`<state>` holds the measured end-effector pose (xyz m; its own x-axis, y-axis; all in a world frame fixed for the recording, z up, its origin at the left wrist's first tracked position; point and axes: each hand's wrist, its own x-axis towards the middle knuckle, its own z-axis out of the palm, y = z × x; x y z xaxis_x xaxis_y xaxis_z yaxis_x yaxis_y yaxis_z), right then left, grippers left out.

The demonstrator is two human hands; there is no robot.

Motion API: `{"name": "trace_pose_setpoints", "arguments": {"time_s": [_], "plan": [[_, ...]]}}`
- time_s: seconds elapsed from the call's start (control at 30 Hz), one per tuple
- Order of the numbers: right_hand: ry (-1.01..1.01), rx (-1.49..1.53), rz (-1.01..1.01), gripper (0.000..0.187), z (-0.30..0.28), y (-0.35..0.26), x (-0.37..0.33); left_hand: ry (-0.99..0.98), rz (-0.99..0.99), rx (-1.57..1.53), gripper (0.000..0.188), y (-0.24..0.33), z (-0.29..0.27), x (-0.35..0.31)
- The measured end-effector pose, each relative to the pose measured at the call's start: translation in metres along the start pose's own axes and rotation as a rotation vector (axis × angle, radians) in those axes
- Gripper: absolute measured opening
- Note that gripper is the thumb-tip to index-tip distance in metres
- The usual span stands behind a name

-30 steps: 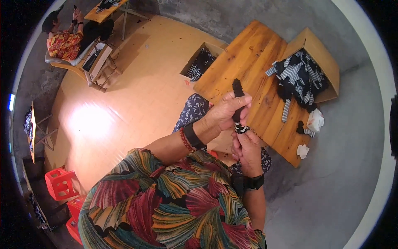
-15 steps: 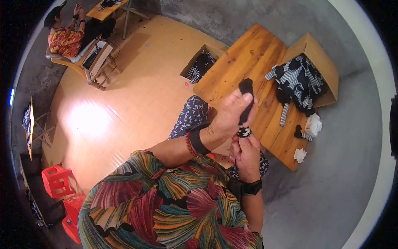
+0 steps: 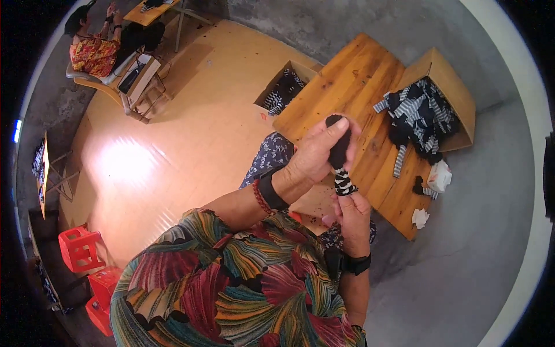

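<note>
Above the near edge of the wooden table, both my hands hold one small knitted piece (image 3: 339,151), black with a black-and-white striped cuff. It looks like a sock or a glove; I cannot tell which. My left hand (image 3: 315,153) is closed round the black part, its thumb pressed on the upper end. Below it, my right hand (image 3: 354,214) grips the lower rim of the striped cuff, with some fingertips hidden by the knit. On the table's right side, similar black and striped pieces (image 3: 419,113) spill from a tipped cardboard box (image 3: 465,110).
Beyond the wooden table (image 3: 358,75) stands an open carton (image 3: 269,95) with more striped pieces. A white tissue pack (image 3: 440,175) and crumpled tissue (image 3: 420,218) lie at the table's right edge. Red stools (image 3: 81,248) are at left. A seated person (image 3: 95,55) works far left.
The striped cuff now shows longer between my hands, and my right hand has moved slightly down and right. The left hand still grips the black part.
</note>
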<state>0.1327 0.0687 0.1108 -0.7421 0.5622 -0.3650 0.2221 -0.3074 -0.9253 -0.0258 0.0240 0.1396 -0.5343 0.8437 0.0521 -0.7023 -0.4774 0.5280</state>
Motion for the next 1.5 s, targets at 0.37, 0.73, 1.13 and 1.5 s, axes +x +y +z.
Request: {"name": "trace_pose_setpoints", "arguments": {"time_s": [0.37,0.73,1.13,1.5], "plan": [[-0.042,0.378,0.110,0.018,0.007,-0.005,-0.002,-0.198,-0.071,0.031,0.018,-0.020,0.000,-0.004],[-0.069,0.235,0.107,0.024,-0.002,-0.007,-0.007,0.009,0.049,0.016,0.030,-0.007,0.002,0.000],[0.041,-0.005,-0.032,0.025,0.004,-0.002,-0.003,0.021,-0.016,-0.032,0.030,-0.014,0.003,0.012],[-0.317,0.618,0.154,0.023,0.014,-0.002,0.000,-0.210,-0.107,0.145,0.025,-0.005,0.000,0.000]]}}
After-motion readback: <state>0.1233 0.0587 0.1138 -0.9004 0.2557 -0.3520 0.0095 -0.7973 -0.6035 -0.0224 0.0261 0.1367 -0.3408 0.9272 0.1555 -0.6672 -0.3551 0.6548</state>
